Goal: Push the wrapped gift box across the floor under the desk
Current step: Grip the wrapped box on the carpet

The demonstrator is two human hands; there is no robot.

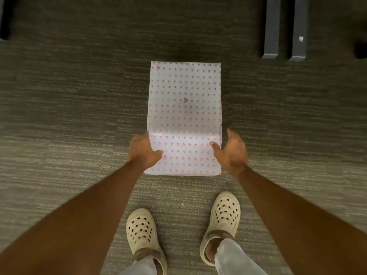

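The wrapped gift box (184, 100), white paper with small pink hearts, stands on the grey carpet straight ahead of me. Its far end reaches the shadow under the desk. My left hand (144, 150) clasps the box's near left corner, thumb on the near face and fingers round the side. My right hand (232, 151) mirrors it at the near right corner, thumb pressed on the near face and fingers spread along the right side. Both hands look slightly blurred.
Two dark grey desk feet (286, 36) lie on the carpet at the upper right of the box. Another dark leg (6, 18) is at the top left. My feet in cream perforated clogs (224, 217) stand just behind the box.
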